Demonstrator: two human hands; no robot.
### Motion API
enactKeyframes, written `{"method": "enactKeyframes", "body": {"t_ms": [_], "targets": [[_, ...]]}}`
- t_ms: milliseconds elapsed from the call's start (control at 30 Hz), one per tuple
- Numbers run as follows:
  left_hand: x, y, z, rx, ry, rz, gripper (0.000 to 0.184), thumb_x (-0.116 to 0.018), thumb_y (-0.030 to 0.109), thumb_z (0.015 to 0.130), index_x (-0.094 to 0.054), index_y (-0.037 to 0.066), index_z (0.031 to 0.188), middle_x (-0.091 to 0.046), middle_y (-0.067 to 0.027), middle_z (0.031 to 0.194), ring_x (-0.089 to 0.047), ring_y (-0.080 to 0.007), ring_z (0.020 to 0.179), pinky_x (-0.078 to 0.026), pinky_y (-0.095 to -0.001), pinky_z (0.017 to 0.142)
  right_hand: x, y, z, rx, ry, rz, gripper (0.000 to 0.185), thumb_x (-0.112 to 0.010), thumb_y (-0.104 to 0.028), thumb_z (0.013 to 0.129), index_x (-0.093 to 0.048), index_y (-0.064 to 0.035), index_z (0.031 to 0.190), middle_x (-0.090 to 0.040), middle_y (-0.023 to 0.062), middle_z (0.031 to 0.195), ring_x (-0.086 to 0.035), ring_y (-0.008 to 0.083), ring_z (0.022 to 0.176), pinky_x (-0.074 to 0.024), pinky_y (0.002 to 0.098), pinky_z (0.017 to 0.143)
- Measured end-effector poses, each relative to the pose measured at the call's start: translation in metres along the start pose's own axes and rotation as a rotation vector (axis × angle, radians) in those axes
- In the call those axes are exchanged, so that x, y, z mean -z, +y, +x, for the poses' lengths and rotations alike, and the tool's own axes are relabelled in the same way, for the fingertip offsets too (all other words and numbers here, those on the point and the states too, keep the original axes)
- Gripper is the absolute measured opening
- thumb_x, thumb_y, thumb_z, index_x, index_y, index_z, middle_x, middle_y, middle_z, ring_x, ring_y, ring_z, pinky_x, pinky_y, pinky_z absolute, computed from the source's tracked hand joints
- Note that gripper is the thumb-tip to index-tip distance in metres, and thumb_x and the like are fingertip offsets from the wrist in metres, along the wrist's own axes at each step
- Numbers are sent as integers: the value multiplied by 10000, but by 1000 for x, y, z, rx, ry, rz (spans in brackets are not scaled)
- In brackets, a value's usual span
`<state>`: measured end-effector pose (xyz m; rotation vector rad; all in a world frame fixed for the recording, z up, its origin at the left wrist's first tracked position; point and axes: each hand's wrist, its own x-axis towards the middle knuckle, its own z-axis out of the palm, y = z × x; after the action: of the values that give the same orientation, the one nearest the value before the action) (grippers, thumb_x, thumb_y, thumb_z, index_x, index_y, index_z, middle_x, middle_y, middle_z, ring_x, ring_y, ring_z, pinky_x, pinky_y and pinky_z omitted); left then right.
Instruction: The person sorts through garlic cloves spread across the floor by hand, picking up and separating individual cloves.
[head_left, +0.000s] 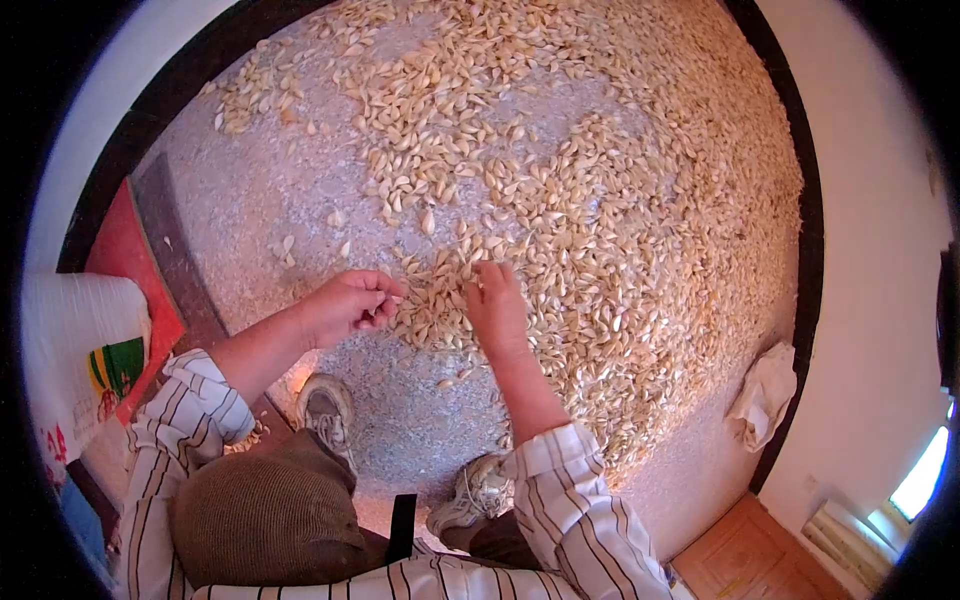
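Note:
Loose garlic cloves (620,250) lie spread thickly over the speckled floor in front of me. My left hand (352,306) is closed in a pinch, with a small pale garlic clove (397,299) showing at the fingertips. Just right of it, my right hand (497,310) hangs over the heap, its fingers curled together and pointing away from me. Whether anything sits between those fingers is hidden. A small pile of cloves (432,310) lies between the two hands.
My shoes (327,412) stand at the near edge of the cloves. At the left is a white plastic sack (85,340) beside a red surface (135,270). A crumpled pale bag (765,395) lies by the right wall, near a wooden board (750,555).

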<state>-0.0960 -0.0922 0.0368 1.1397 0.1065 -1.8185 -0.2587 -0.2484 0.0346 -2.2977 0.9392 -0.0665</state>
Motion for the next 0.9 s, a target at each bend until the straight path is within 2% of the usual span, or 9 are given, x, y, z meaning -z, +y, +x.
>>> {"method": "enactKeyframes", "body": {"t_ms": [33,100,200,300,400,533,600,733,900], "targets": [[1,0,0,-1,2,-2,186,-392,53,861,-506,17,1003,-518,-32,738,-479,-93,588,-358,-193,476,4,7,-2,2,-2,0,270,-581,-121,725,-497,-58,974,-516,160,869,-539,340,800,-447,409,657],[1,1,0,14,49,17,213,-383,-6,830,-511,13,999,-481,-17,698,-379,-63,495,-271,-187,392,10,17,-12,95,-149,-116,266,-565,-109,726,-497,-79,981,-505,163,896,-535,346,826,-449,423,646],[-2,6,-2,21,113,82,213,-379,8,834,-512,17,1000,-473,-13,688,-344,-50,467,-230,-186,375,5,40,-25,55,-235,-232,283,-558,-130,728,-491,-95,1001,-507,163,884,-536,346,829,-449,436,652],[-2,8,-3,7,138,95,210,-378,41,845,-508,24,1008,-442,4,644,-323,-46,456,-222,-184,375,14,49,-32,-88,-363,-253,248,-545,-155,740,-512,-80,974,-513,165,877,-537,349,817,-448,432,656],[4,10,-4,34,92,92,180,-393,118,872,-499,30,987,-386,29,606,-302,-43,461,-230,-188,381,30,51,-31,-70,-429,-206,208,-543,-162,741,-536,-62,923,-524,159,875,-542,345,804,-451,421,651],[0,9,-4,23,97,111,158,-405,131,873,-501,33,951,-346,42,568,-285,-43,447,-222,-190,373,26,31,-5,14,-228,-192,158,-524,-132,752,-551,-49,884,-528,155,883,-541,343,793,-451,413,648],[0,8,-3,28,97,110,141,-416,137,870,-501,36,919,-345,40,558,-282,-45,439,-220,-192,372,9,36,14,66,-81,-6,151,-560,-69,718,-551,-35,865,-525,167,874,-532,344,782,-443,403,657],[-1,6,-5,51,112,90,132,-430,140,863,-503,39,907,-344,41,554,-284,-47,435,-216,-195,371,-5,31,30,105,-14,-48,192,-563,-30,703,-541,-39,893,-529,162,865,-532,347,770,-443,409,656],[1,1,-5,70,92,107,124,-438,139,856,-503,43,902,-342,43,558,-287,-47,438,-218,-194,373,-9,36,32,114,-20,-141,168,-568,-70,707,-523,-33,864,-536,156,837,-534,359,735,-444,424,641]]}}
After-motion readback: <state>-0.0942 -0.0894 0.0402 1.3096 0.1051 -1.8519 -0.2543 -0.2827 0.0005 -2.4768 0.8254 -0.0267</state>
